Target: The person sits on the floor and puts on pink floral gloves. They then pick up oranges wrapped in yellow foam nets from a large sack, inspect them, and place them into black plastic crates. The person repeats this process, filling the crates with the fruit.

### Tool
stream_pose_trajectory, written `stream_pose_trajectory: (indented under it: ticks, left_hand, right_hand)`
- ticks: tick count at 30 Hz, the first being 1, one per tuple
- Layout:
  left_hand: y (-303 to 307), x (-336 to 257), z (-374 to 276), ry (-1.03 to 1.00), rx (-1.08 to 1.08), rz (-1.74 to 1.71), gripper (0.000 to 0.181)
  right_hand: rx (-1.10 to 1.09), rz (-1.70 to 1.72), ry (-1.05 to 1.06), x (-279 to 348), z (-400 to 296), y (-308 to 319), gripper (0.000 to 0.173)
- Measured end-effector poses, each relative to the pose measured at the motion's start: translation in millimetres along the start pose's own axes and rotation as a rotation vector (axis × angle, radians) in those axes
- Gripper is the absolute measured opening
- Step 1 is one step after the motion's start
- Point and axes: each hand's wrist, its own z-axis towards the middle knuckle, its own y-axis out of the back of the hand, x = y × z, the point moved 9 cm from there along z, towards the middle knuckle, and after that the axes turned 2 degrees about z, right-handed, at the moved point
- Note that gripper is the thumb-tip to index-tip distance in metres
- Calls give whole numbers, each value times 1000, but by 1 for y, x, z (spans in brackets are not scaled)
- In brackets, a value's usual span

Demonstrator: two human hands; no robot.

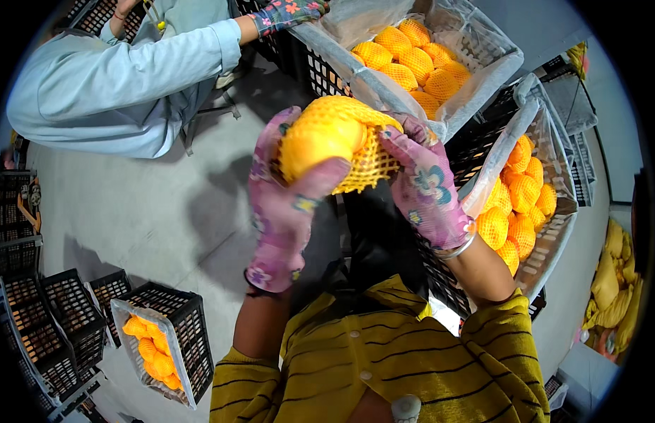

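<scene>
My left hand (285,206), in a pink flowered glove, holds a yellow-orange round fruit (319,145) with its thumb across the front. A yellow foam net sleeve (372,164) partly covers the fruit, and part of it hangs loose on the right. The fingers of my right hand (420,169), gloved alike, pinch the net's edge. Beyond my hands, net-wrapped fruits (416,63) lie in a black plastic crate with a pale liner (399,103). More wrapped fruits (523,193) fill part of a second lined crate (552,254) beside my right forearm.
A co-worker's sleeve (142,74) and flowered glove (290,13) are at the upper left, by the far crate. A lined crate of fruits (200,338) stands on the floor at lower left, near black crates (73,312). Yellow bags (615,285) lie at far right.
</scene>
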Motion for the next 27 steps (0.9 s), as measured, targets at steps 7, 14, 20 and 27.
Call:
stream_pose_trajectory:
  ticks: [7,14,20,27]
  left_hand:
    - [-11,39,-9,517,184,-804,56]
    - [-22,39,-10,512,264,-909,58]
    - [-24,37,-12,428,385,-1027,61]
    - [-28,34,-13,395,401,-1020,60]
  right_hand:
    - [264,-96,-122,13,-8,-22,33]
    - [250,132,-270,18,-10,-23,36]
    - [447,-159,101,45,-22,-34,42]
    - [228,-118,23,50,-23,-21,39]
